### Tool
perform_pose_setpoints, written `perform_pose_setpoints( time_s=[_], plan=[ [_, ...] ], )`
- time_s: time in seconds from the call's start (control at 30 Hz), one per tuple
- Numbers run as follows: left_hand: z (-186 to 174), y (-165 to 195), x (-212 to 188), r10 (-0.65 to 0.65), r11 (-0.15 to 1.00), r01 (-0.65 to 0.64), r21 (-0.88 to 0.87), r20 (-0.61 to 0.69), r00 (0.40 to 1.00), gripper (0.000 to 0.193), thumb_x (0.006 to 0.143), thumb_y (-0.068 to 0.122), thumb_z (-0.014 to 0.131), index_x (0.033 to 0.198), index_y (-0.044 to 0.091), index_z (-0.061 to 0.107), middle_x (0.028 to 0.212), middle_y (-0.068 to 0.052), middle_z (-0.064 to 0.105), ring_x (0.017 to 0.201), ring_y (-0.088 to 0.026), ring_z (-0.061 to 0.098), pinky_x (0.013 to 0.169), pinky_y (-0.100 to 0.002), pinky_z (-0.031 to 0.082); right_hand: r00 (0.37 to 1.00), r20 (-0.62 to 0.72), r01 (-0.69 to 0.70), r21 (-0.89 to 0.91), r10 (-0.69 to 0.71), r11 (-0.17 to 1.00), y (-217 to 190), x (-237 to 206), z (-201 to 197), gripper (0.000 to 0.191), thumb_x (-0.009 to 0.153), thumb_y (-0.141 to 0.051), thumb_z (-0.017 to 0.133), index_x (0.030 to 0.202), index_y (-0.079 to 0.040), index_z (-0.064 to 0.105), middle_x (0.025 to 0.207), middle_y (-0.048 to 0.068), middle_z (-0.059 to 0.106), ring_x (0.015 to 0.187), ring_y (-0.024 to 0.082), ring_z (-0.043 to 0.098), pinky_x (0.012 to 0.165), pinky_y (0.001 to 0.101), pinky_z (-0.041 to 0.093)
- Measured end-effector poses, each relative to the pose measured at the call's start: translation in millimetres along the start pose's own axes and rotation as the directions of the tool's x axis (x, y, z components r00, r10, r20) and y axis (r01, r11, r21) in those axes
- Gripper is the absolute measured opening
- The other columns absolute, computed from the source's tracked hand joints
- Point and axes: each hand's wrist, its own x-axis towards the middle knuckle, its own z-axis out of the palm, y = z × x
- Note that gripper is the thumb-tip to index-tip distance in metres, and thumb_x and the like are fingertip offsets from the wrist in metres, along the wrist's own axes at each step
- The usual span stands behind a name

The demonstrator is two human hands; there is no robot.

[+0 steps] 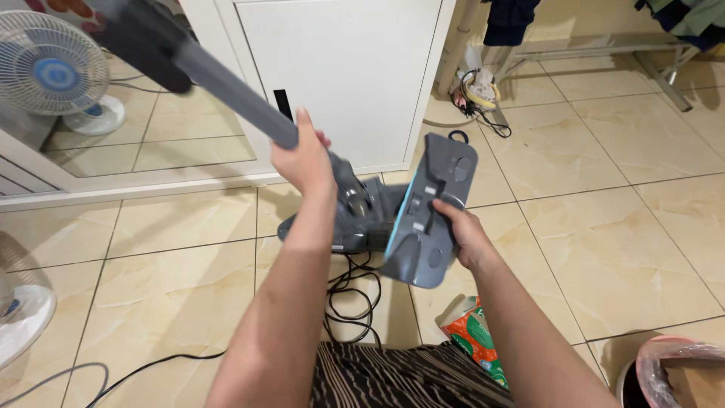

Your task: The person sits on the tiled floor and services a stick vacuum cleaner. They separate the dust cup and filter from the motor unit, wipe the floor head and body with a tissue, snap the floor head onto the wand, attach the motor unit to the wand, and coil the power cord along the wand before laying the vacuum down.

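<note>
My left hand grips the grey tube of a steam mop, which slants up to the top left and ends in a dark blurred body. My right hand holds the mop's flat grey head by its lower right edge, tilted up so its underside with a light blue trim faces me. The grey neck joint lies between my two hands. A black power cord loops on the tiled floor below the mop head.
A white cabinet stands straight ahead. A white fan shows at top left, another fan base at far left. A green and orange packet and a pink-lined bin sit at lower right. Cables and a metal rack lie behind.
</note>
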Motion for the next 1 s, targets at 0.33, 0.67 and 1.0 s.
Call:
perform_pose_setpoints(
  time_s=[0.33, 0.67, 1.0],
  plan=[
    [34, 134, -19, 0.373, 0.928, -0.368, -0.065, 0.1, 0.922, 0.04, 0.094, 0.036, 0.074, 0.096, 0.001, 0.056, 0.062, 0.001, 0.053, 0.048, -0.008, 0.051, 0.044, -0.026, 0.045, 0.969, 0.245, -0.046, 0.092, 0.022, 0.995, 3, -27, 16, 0.045, 0.088, -0.02, 0.061, 0.131, -0.01, 0.06, 0.126, 0.007, 0.069, 0.112, 0.023, 0.069, 0.098, 0.0441, 0.052],
    [11, 123, -21, 0.406, 0.913, -0.399, -0.082, 0.121, 0.906, 0.053, 0.094, 0.047, 0.071, 0.109, -0.001, 0.054, 0.07, -0.001, 0.056, 0.055, -0.008, 0.058, 0.05, -0.026, 0.052, 0.99, 0.106, 0.085, 0.09, -0.094, 0.992, -13, -33, 15, 0.034, 0.1, -0.027, 0.055, 0.129, -0.01, 0.053, 0.116, 0.013, 0.069, 0.104, 0.029, 0.069, 0.089, 0.0485, 0.058],
    [-26, 86, 62, -0.016, 0.986, -0.026, -0.162, -0.253, 0.967, 0.06, 0.091, 0.051, 0.065, 0.115, -0.002, 0.049, 0.068, -0.007, 0.053, 0.049, -0.018, 0.056, 0.044, -0.035, 0.051, 0.992, 0.102, 0.055, 0.195, -0.076, 0.979, 15, -31, 44, 0.054, 0.088, -0.008, 0.055, 0.14, -0.018, 0.043, 0.124, 0.006, 0.066, 0.113, 0.027, 0.067, 0.097, 0.0525, 0.054]
  ],
)
